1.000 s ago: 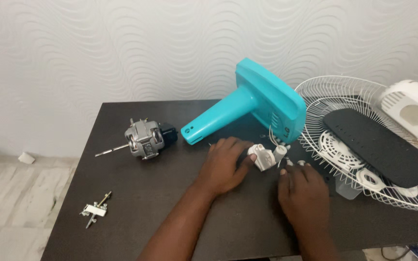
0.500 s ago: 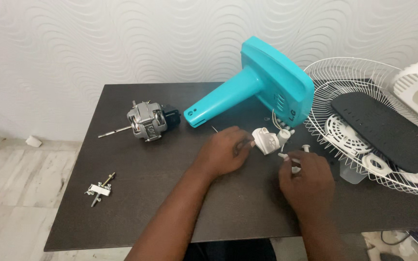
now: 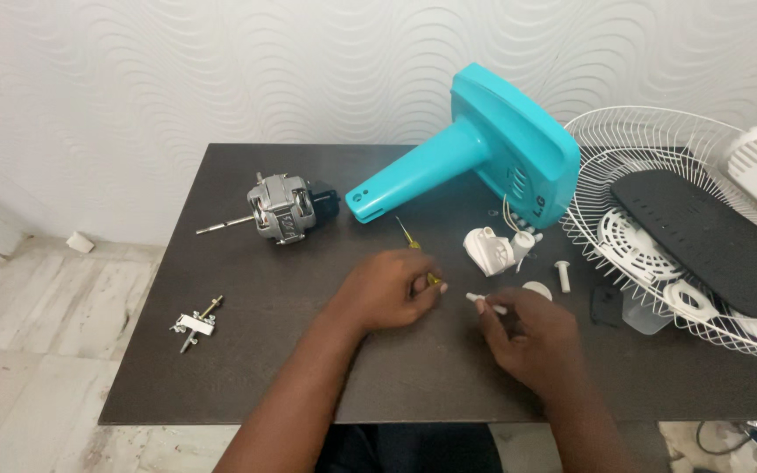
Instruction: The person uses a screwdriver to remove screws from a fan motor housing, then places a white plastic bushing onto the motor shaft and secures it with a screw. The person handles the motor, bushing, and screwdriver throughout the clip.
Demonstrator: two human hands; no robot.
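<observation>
Yellow showed between the fingers of the left hand (image 3: 392,287) — the handle of a small screwdriver (image 3: 415,250). The fingers were curled shut around that handle, low on the dark table (image 3: 247,368), so the tool lay almost flat and would not roll. Its thin metal shaft stuck out past the knuckles. Its long line ran from the hand up and a little to the left, with the tip pointing at the narrow end of the blue fan body (image 3: 475,158).

The right hand (image 3: 527,333) pinched a little white pin (image 3: 484,303) in its fingertips. The pin lay sideways, its free end poking left toward the other hand — close, but not touching.

Just past both hands sat a white plastic part (image 3: 489,250) with wires going into the fan body. The motor (image 3: 280,208) lay well off to the left, and the wire grill (image 3: 659,140) lay to the right.
</observation>
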